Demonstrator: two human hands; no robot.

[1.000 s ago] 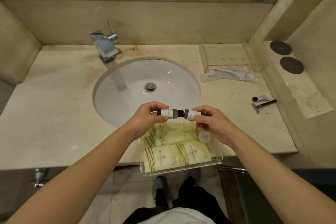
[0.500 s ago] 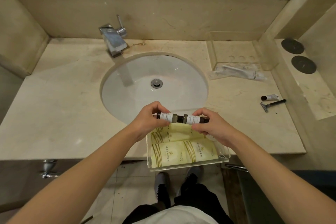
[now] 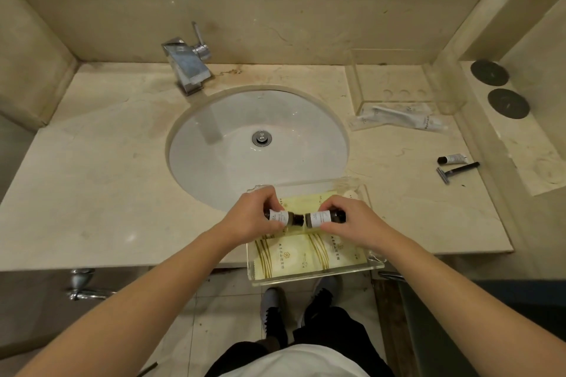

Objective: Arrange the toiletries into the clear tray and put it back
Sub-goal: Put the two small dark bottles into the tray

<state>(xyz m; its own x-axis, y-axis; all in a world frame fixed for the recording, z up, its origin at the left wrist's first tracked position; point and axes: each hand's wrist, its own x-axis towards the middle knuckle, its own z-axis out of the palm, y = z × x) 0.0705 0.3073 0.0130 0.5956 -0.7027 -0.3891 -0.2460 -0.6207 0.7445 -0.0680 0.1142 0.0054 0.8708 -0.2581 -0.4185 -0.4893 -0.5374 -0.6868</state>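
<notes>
A clear tray (image 3: 315, 279) sits at the counter's front edge, partly overhanging it, with pale yellow sachets (image 3: 306, 254) lying flat inside and a small white round item (image 3: 351, 193) at its far right corner. My left hand (image 3: 255, 217) grips a small dark bottle with a white label (image 3: 283, 217). My right hand (image 3: 349, 222) grips a matching bottle (image 3: 320, 218). The two bottles lie end to end, held horizontally low over the sachets in the tray.
A white sink (image 3: 258, 144) with a chrome tap (image 3: 186, 66) lies behind the tray. At the back right stands a clear holder (image 3: 398, 82) with a wrapped toothbrush kit (image 3: 401, 116) before it. A small tube (image 3: 452, 159) and a razor (image 3: 457, 170) lie at right.
Both hands have lowered the two bottles toward the tray, from above its far edge to over the sachets. My head has shifted, so the counter sits differently in view.
</notes>
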